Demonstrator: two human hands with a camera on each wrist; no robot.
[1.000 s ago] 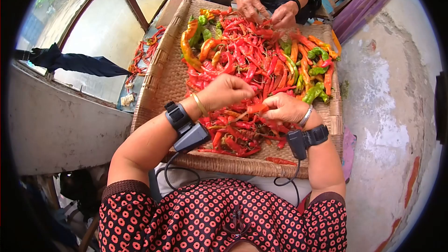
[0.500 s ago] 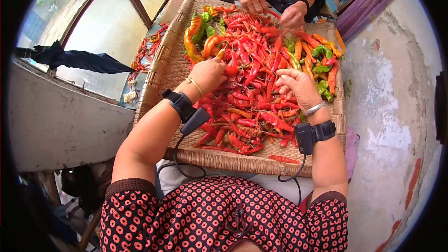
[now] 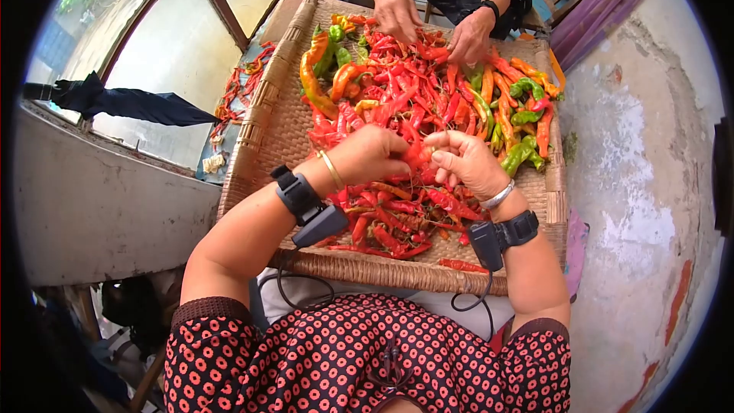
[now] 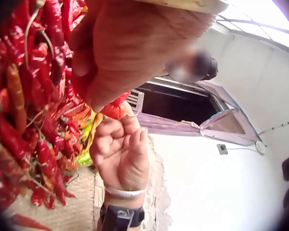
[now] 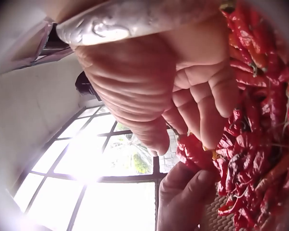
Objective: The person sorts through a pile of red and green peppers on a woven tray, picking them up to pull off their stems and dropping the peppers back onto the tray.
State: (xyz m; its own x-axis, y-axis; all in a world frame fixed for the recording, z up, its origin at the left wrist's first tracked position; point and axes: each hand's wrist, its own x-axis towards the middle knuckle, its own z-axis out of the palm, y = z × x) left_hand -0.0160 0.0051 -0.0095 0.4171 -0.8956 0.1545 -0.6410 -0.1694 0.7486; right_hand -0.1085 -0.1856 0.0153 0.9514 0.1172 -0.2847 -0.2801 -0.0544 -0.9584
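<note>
Above the middle of a pile of red chili peppers [image 3: 397, 210], both hands come together at one red chili pepper [image 5: 192, 150]. The left hand [image 3: 368, 154] grips its body with curled fingers. At the pepper's stem end, the right hand [image 3: 472, 167] pinches with thumb and forefinger, its other fingers curled in toward the palm. In the left wrist view the pepper [image 4: 115, 109] shows partly behind the left hand, its stem toward the right hand's fingertips. The pile lies on a woven tray [image 3: 382, 266].
Orange and green peppers [image 3: 521, 151] lie along the tray's right side, with yellow and green ones [image 3: 312, 76] at the upper left. Across the tray, another person's hands [image 3: 395, 11] work in the pile. A folded dark umbrella [image 3: 153, 105] hangs left; a wall [image 3: 634, 183] stands right.
Half a second ago the hands were apart, the left at the pile's left side, the right raised with loose fingers. Both have since met over the middle with a red chili pepper between them.
</note>
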